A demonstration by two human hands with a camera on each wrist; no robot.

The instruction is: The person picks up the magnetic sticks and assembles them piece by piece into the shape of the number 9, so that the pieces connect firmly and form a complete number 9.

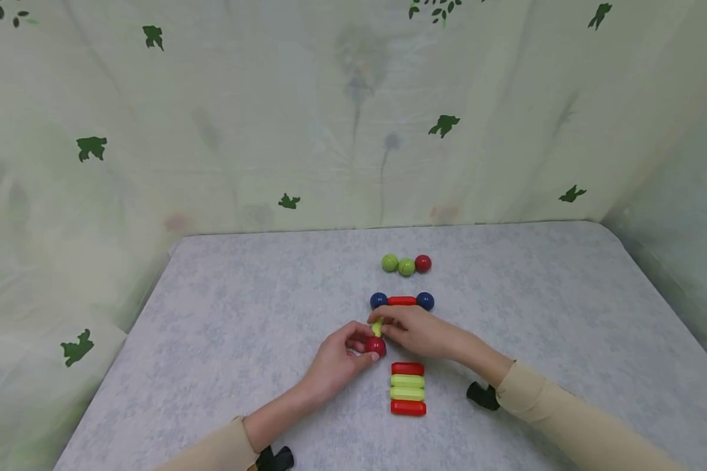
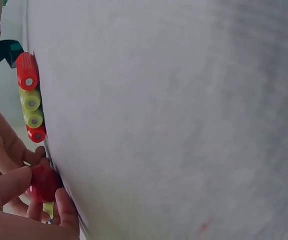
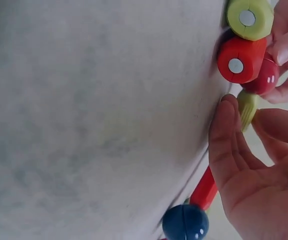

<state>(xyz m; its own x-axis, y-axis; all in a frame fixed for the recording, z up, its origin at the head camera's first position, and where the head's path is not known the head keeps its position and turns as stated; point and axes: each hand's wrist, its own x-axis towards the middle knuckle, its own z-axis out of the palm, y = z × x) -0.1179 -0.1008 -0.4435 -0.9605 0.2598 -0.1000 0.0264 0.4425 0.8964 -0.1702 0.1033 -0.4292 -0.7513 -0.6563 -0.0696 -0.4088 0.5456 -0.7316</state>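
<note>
My left hand (image 1: pixel 340 356) pinches a red ball (image 1: pixel 376 347) between thumb and fingers, low over the table. From the other side my right hand (image 1: pixel 415 329) pinches a yellow-green rod (image 1: pixel 377 327), whose lower end meets the ball. In the right wrist view the rod (image 3: pixel 247 107) sits against the red ball (image 3: pixel 265 77), with fingers on both its sides. The left wrist view shows the ball (image 2: pixel 45 184) in the left fingers, the rod mostly hidden. Just beyond the right hand lies a red rod (image 1: pixel 402 301) with a blue ball (image 1: pixel 379 301) at each end.
Nearer than the hands, red and yellow-green rods (image 1: pixel 408 387) lie side by side in a stack; metal discs show on their ends. Farther back, two green balls (image 1: pixel 390 263) and a red ball (image 1: pixel 423 263) sit in a row. A patterned cloth (image 1: pixel 353 131) hangs behind the table.
</note>
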